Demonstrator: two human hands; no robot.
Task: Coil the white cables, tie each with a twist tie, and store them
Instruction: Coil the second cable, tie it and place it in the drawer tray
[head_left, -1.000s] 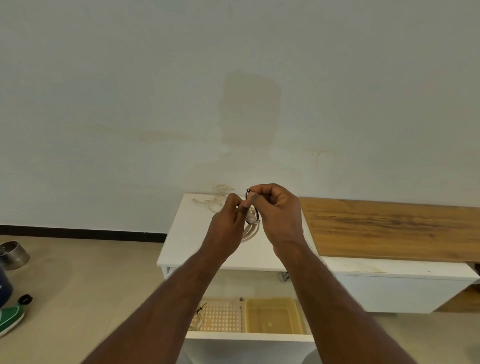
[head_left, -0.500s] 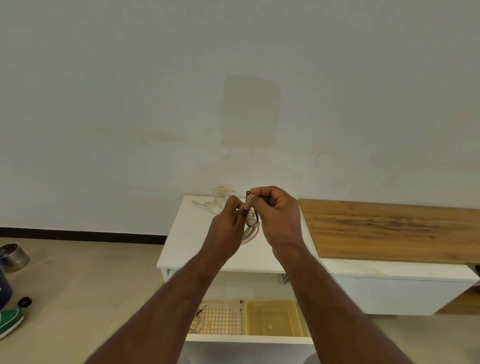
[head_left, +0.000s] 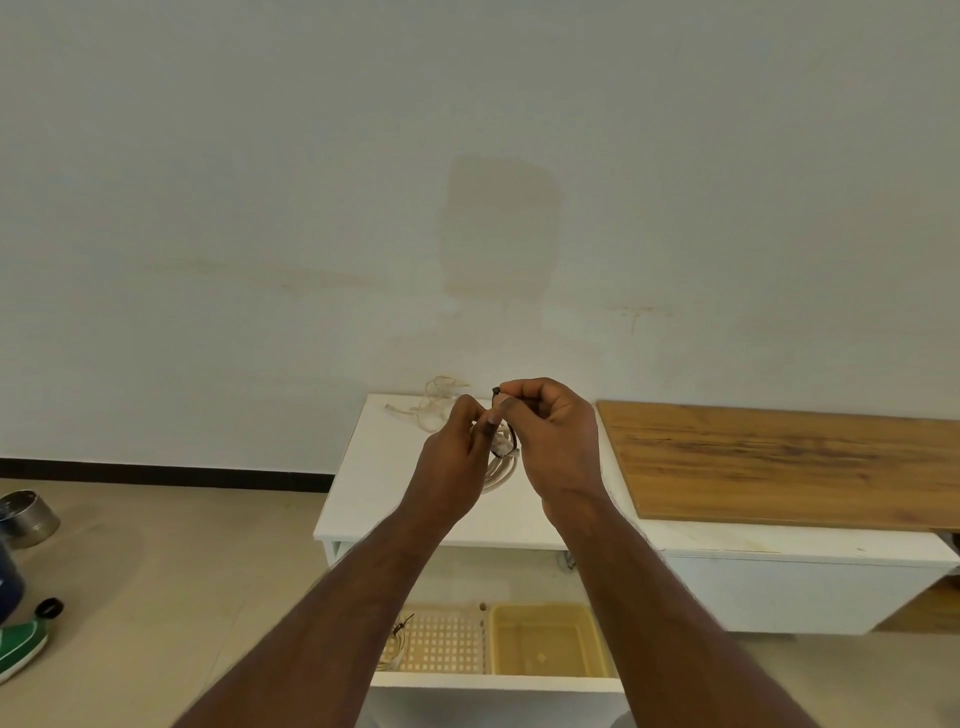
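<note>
Head view: both hands meet above the white cabinet top (head_left: 384, 483), fingertips almost touching. The right hand (head_left: 553, 441) curls its fingers and pinches one dark end of the twist tie (head_left: 496, 391), which pokes out just above its forefinger. The left hand (head_left: 457, 457) pinches the other part of the tie right beside it, on the inner side of the right grip. A dark loop of the tie runs down between the two hands and wraps the coiled white cable (head_left: 498, 467), which hangs directly below both grips, its loops drooping toward the cabinet top; whether they touch it I cannot tell.

The move to come, as I judge it, turns on this: the tie's free end stands upward from the pinch while the coil hangs under it, so twisting runs about an up-and-down axis, with both hands equally close.

Beyond the left grip, toward the wall, a loose cable (head_left: 434, 402) lies uncoiled. Well below the grips, nearer the person, the open drawer (head_left: 493, 680) holds a perforated basket (head_left: 441, 644) with what looks like an already tied cable at its left edge, and a yellow bin (head_left: 543, 639).

No brand, label or readable writing shows anywhere.
</note>
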